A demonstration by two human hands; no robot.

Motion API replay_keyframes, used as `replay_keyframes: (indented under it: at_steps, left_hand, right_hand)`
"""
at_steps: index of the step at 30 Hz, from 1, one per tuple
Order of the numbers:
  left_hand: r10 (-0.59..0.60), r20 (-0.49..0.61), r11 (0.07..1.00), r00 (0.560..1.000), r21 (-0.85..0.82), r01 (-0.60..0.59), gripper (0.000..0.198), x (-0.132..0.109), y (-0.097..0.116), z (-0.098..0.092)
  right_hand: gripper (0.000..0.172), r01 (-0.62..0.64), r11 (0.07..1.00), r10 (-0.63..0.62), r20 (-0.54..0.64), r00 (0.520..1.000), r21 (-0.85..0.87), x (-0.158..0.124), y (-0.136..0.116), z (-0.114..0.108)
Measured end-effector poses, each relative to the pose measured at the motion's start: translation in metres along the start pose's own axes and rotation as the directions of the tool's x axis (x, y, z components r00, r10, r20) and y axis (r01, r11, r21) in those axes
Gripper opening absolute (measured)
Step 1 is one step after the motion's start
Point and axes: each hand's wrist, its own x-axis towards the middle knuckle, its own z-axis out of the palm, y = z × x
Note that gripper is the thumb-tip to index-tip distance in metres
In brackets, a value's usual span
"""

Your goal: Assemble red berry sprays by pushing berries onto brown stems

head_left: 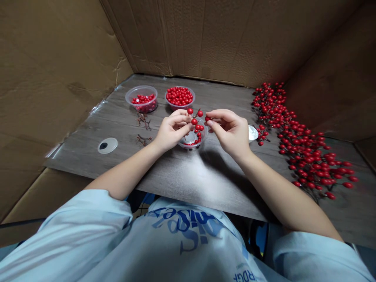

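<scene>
the fingers of the left hand (173,129) are pinching a red berry sprig (194,122) above a clear plastic tub (190,145), steadying its thin stem, while the right hand's (230,131) fingertips are closing delicately on a single berry (207,118).

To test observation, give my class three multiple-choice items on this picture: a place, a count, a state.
1. Where do the berry sprays lie? A) wood-grain board's right side B) its left side C) inside a tub
2. How many clear plastic tubs stand on the board? A) one B) two C) three
3. The tub between the left hand and right hand is: A) lidded B) nearly empty C) heaped full

1 A: the heap runs down the right.
2 C: two far, one near.
3 B: few berries show inside.
</scene>
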Motion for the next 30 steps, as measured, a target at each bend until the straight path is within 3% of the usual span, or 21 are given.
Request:
replay_keyframes:
  at_steps: [6,12,30]
  left_hand:
    - [0.062,0.028,0.998,0.998,0.006,-0.062,0.017,0.0,0.001,0.001]
    - [0.088,0.034,0.995,0.996,0.038,-0.089,0.017,0.0,0.001,0.002]
    - [0.066,0.036,0.995,0.997,0.073,-0.068,0.019,-0.001,0.003,0.002]
  right_hand:
    - [0.013,0.118,0.974,-0.117,0.019,0.993,-0.191,-0.002,-0.008,0.0]
    - [0.014,0.024,0.998,-0.025,-0.026,0.999,-0.057,-0.005,-0.004,0.004]
    - [0.006,-0.068,0.996,0.075,-0.124,0.989,0.064,-0.013,0.0,0.015]
